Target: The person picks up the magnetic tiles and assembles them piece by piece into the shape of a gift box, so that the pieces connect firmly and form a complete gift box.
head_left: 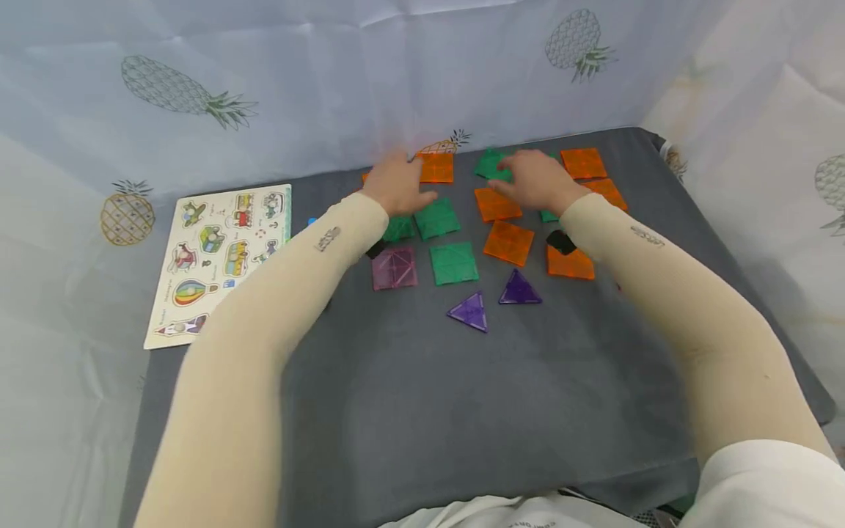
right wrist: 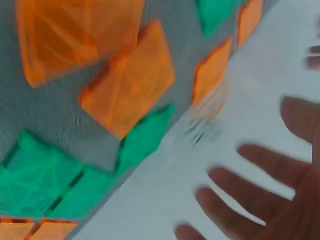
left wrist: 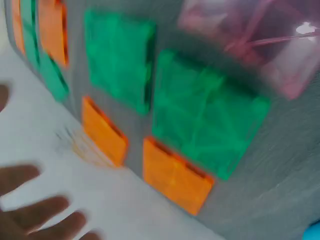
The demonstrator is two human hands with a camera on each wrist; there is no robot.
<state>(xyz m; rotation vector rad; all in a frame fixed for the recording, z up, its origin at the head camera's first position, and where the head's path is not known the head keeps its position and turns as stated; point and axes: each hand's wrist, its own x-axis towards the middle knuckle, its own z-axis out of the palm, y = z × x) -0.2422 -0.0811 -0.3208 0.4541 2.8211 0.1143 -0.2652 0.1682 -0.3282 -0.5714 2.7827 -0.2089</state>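
Observation:
My left hand (head_left: 397,183) is over the back of the grey table, fingers spread and holding nothing. Under and beside it lie translucent green square tiles (left wrist: 205,117), orange square tiles (left wrist: 175,175) and a pink square tile (head_left: 394,268). To its right, my right hand (head_left: 536,180) hovers with fingers apart above more tiles, as the right wrist view shows. Closest to that hand are a green tile (head_left: 492,164) and an orange tile (head_left: 498,204); its forearm partly hides others. Two purple triangle tiles (head_left: 470,312) lie nearer the body.
A wooden picture puzzle board (head_left: 221,253) lies at the table's left side. Pineapple-print white cloth (head_left: 370,81) hangs along the back edge. More orange tiles (head_left: 583,163) lie at the back right. A blue object (left wrist: 312,231) shows at the left wrist view's corner.

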